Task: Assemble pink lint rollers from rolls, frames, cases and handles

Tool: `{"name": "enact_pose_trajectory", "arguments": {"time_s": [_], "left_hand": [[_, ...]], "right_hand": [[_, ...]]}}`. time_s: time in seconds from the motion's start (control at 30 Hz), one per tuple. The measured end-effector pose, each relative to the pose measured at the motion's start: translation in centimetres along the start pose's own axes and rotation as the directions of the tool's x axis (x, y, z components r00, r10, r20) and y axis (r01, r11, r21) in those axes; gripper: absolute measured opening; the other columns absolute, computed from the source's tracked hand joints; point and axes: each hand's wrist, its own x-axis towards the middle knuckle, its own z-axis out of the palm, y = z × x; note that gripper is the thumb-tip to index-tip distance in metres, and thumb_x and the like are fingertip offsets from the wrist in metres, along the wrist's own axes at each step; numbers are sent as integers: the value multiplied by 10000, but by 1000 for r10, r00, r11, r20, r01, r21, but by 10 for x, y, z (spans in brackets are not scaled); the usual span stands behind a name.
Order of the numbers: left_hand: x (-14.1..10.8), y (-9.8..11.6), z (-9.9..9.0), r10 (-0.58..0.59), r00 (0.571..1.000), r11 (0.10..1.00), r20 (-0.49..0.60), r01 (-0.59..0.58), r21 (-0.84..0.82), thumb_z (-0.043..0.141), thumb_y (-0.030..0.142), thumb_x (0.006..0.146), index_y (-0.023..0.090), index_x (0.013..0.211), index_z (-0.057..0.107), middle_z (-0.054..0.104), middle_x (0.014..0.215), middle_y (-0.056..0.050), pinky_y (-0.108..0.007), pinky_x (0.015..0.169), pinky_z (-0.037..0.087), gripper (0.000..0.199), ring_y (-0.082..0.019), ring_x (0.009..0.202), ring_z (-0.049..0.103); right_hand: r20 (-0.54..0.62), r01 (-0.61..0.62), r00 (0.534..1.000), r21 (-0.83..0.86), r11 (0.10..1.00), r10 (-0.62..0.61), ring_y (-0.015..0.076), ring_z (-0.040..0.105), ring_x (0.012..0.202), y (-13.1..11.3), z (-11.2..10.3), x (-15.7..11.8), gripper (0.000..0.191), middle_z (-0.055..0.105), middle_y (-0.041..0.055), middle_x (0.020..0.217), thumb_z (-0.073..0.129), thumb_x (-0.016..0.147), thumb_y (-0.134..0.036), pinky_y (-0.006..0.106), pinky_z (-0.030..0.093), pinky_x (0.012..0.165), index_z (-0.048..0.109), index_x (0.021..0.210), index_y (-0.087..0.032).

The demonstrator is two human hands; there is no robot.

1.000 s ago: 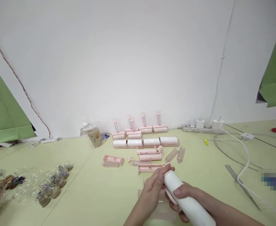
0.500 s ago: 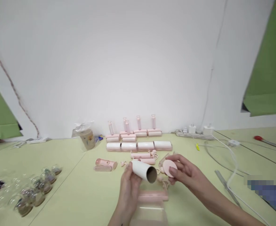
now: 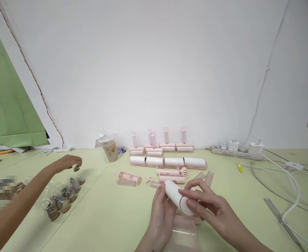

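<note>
My left hand (image 3: 162, 210) grips a white paper roll (image 3: 175, 197) from below and the side. My right hand (image 3: 206, 206) has its fingers on the roll's near end, where a pink round end cap (image 3: 188, 206) sits against the tube. Both hands hover just above the pale green table (image 3: 112, 224). Under them lies a pink and clear cover piece (image 3: 181, 231). Beyond the roll lie loose pink parts (image 3: 169, 175) and a pink holder (image 3: 129, 177).
Finished pink lint rollers (image 3: 167, 145) stand at the back wall with a row of white rolls (image 3: 167, 162) before them. Another person's arm (image 3: 35, 185) reaches over small glass jars (image 3: 63, 196) at left. A power strip (image 3: 235, 150), cables and scissors (image 3: 280, 217) lie at right.
The pink cap went from my right hand's open grasp onto the roll's end. The roll tilted nearer to me. Another person's arm came in from the left.
</note>
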Motion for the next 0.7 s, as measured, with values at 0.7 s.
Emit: {"name": "enact_pose_trajectory", "arguments": {"time_s": [0.7], "left_hand": [[-5,47,15,-135,972,980,-191,103,-168,442,595,777,132,716,537,528,594,-4,-175,408,396,476,-80,451,497]], "right_hand": [[-9,248,968,-79,965,-250,206,522,834,-4,40,62,239,554,62,914,452,848,-371,344,444,701,630,968,-267]]}}
